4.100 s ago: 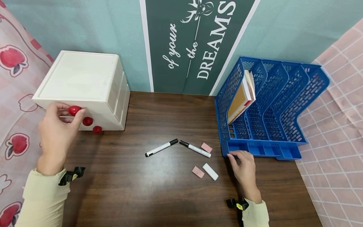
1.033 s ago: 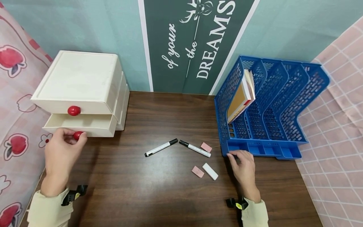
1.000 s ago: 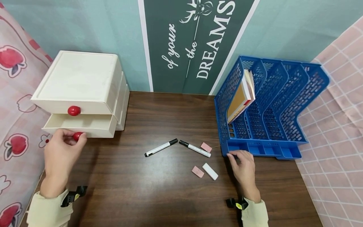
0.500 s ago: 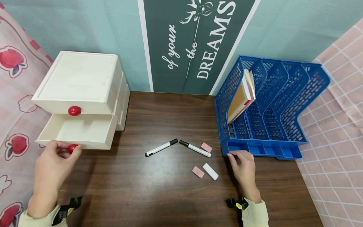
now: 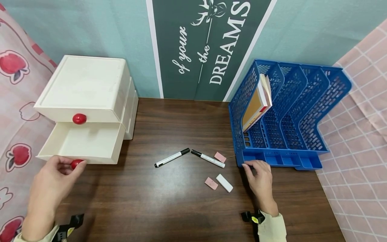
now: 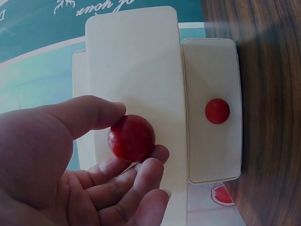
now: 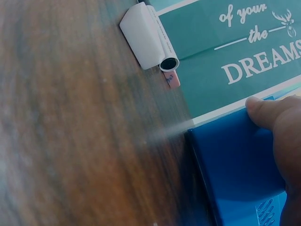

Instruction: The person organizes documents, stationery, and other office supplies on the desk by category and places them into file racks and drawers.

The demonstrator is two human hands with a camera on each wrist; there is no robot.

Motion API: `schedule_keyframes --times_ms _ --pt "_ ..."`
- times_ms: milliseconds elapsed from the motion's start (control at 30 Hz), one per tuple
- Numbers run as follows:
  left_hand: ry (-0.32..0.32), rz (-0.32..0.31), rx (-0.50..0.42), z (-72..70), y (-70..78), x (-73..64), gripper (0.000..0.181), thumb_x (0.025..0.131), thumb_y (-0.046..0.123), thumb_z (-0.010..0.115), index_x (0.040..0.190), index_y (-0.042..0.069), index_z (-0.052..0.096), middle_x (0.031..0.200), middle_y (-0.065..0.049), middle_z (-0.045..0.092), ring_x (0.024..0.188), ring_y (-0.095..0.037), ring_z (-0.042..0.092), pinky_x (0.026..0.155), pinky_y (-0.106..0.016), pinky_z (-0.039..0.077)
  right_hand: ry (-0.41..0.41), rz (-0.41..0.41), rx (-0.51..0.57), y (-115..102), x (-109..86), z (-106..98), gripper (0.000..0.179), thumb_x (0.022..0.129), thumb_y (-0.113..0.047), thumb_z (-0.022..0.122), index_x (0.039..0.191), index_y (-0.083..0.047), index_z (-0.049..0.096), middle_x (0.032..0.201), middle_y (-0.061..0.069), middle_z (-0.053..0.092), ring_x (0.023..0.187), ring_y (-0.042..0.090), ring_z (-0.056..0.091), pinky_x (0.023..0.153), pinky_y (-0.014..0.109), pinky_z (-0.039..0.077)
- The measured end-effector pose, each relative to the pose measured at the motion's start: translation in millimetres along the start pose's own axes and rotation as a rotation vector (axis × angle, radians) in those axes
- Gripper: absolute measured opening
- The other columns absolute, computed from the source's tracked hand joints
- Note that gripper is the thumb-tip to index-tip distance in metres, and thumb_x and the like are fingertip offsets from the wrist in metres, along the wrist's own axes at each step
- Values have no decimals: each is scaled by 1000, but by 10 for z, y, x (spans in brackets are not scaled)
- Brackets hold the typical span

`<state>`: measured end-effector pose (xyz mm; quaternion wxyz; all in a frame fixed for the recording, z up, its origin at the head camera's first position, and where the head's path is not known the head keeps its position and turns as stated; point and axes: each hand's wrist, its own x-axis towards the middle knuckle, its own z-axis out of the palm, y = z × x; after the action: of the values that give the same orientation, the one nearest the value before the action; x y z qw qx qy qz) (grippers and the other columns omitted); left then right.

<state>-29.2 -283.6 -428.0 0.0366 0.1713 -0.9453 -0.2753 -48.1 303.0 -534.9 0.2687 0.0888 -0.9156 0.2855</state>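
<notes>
At the left stands a white drawer cabinet (image 5: 83, 82). Its middle drawer (image 5: 87, 143) is pulled well out toward the person. My left hand (image 5: 52, 183) pinches that drawer's red round knob (image 6: 131, 138) between thumb and fingers. Above it, the top drawer with its own red knob (image 5: 79, 118) stays closed; in the left wrist view the bottom drawer (image 6: 211, 150) is closed too. At the right, my right hand (image 5: 260, 179) grips the front left corner of a blue file rack (image 5: 239, 148), its thumb (image 7: 261, 112) laid against the blue wall.
Two black-capped markers (image 5: 172, 157) lie mid-table, with two pink erasers (image 5: 211, 183) and a white eraser (image 5: 224, 183) to their right. A book (image 5: 256, 109) leans in the rack's leftmost slot. Curtains border both sides; a printed cloth hangs behind.
The left hand has gone from the top drawer's knob to the middle one and drawn that drawer out toward the person, farther still in the last second. The right hand has stayed put.
</notes>
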Motion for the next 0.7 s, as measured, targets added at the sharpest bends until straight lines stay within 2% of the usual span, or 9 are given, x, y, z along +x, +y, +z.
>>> schedule_keyframes --times_ms 400,567,700 --pt "7 2 -21 85 -65 -33 39 91 38 76 102 4 61 89 -19 72 63 17 42 58 -22 38 -1 1 -7 -11 0 -3 12 81 0 83 89 -2 75 88 13 74 87 33 64 90 45 40" --pt "-33 -4 -6 86 -67 -33 42 91 39 75 105 2 61 94 -22 72 66 12 45 60 -26 38 -2 3 -11 -6 -1 1 12 81 0 83 89 -2 75 88 13 74 88 33 64 90 45 40" --pt "-39 -8 -8 91 -67 -45 42 92 38 75 106 1 61 96 -23 72 65 17 42 60 -24 39 -3 6 -9 -2 -3 7 12 81 0 83 89 -2 75 88 13 74 88 33 64 91 45 39"
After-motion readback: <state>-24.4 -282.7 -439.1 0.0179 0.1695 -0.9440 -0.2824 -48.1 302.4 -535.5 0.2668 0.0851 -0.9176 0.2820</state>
